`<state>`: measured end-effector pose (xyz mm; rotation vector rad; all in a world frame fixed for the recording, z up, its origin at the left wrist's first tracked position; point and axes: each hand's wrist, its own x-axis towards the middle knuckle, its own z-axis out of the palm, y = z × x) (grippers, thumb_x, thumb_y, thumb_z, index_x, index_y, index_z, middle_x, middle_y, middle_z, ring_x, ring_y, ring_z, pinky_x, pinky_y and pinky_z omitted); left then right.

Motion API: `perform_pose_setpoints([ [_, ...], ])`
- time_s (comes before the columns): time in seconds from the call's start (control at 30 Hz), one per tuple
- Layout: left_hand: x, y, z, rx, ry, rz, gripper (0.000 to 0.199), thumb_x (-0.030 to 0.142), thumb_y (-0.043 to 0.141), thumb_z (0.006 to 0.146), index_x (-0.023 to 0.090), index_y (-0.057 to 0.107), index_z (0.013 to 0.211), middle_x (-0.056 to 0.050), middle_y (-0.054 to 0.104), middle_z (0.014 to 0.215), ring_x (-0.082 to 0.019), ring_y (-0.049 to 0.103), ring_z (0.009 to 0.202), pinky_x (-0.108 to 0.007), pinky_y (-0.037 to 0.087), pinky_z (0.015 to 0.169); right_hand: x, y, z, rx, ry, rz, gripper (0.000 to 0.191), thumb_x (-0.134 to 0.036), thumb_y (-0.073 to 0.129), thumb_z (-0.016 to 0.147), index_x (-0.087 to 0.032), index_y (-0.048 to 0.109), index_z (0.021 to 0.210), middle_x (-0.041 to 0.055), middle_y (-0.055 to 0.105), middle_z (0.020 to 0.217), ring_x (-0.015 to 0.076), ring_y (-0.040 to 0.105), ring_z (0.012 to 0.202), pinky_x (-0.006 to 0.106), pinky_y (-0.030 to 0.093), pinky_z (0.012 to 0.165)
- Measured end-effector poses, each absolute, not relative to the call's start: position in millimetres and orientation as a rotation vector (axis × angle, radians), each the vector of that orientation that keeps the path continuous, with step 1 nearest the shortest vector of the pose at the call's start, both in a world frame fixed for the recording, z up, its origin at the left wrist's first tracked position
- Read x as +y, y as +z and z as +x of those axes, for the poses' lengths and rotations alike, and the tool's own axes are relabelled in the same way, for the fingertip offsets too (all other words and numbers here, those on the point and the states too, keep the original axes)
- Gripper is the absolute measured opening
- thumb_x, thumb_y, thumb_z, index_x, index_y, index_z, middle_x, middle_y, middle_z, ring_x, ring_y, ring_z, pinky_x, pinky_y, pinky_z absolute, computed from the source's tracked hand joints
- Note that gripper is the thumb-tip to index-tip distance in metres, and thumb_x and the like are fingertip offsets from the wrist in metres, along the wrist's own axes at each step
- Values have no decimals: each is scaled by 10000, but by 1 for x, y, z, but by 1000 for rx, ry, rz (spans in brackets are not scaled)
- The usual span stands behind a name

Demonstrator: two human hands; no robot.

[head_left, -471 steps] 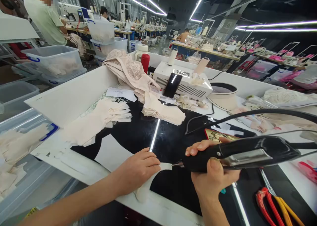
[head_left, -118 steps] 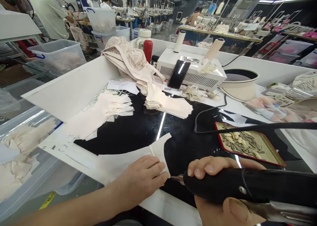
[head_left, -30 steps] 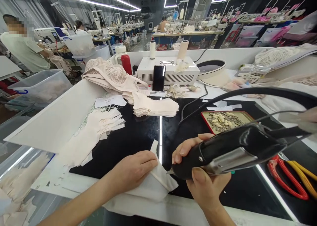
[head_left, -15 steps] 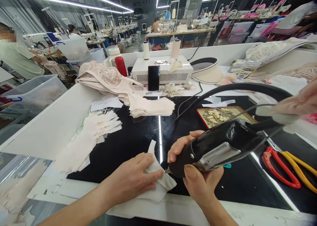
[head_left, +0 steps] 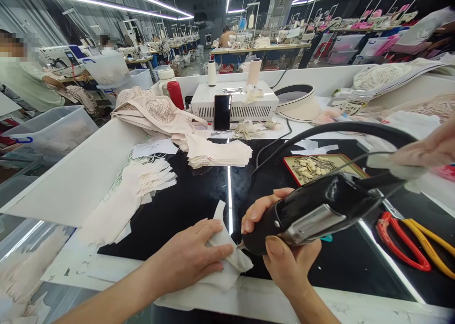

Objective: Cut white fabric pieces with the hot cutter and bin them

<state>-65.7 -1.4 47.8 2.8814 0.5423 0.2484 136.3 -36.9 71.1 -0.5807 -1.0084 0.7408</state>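
Black work surface (head_left: 156, 222) is lying under the work, with a strip of light reflecting across it; places below are being taken from the white cloth (head_left: 231, 273).

Right hand (head_left: 289, 262): fingers and thumb are wrapping round the black tool (head_left: 302, 215), holding it firmly. Tool is lying on a slant, its rear pointing up and away to the right of the cloth, its metal tip (head_left: 241, 245) pointing left at the cloth's right-hand edge. Tip is sitting at that edge; whether it is actually touching is not showing clearly.

Left hand (head_left: 194, 250): palm is facing down and fingers are extending over the cloth, resting on it rather than clenching. Index finger is pointing toward the tip, from the opposite side. Left hand is therefore being the nearer one, in direct contact; right hand is staying clear, with only the tip bridging the gap.

Cloth is lying at the near edge of the black surface, a narrow end standing out beyond the left fingers and a folded corner sitting just below the tip.

Farther out: stacked fabric (head_left: 220, 153) is lying beyond the cloth, a shallow tray (head_left: 289, 168) beyond and right, scissors (head_left: 405, 248) to the right. Another person's hand (head_left: 430, 146) is reaching in near the cable (head_left: 341, 126), far right of the cloth.
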Motion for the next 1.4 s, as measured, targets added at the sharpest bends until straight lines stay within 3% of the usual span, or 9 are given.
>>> perform_pose_setpoints([
  [0.7, -4, 44, -64, 560, 256, 2901, 425, 328, 746, 973, 263, 591, 1363, -171, 493, 1425, -330, 599, 1252, -467, 602, 1017, -26, 69, 132, -959, 734, -647, 363, -305, 758, 938, -285, 582, 1255, -17, 673, 868, 142, 638, 670, 317, 569, 608],
  [1.4, -3, 37, -62, 544, 404, 2907, 355, 408, 729, 987, 238, 670, 1293, -165, 548, 1380, -311, 599, 1255, -420, 568, 1049, -7, 69, 126, -960, 711, -614, 376, -316, 767, 913, -282, 587, 1242, -24, 672, 856, 151, 636, 665, 329, 571, 599],
])
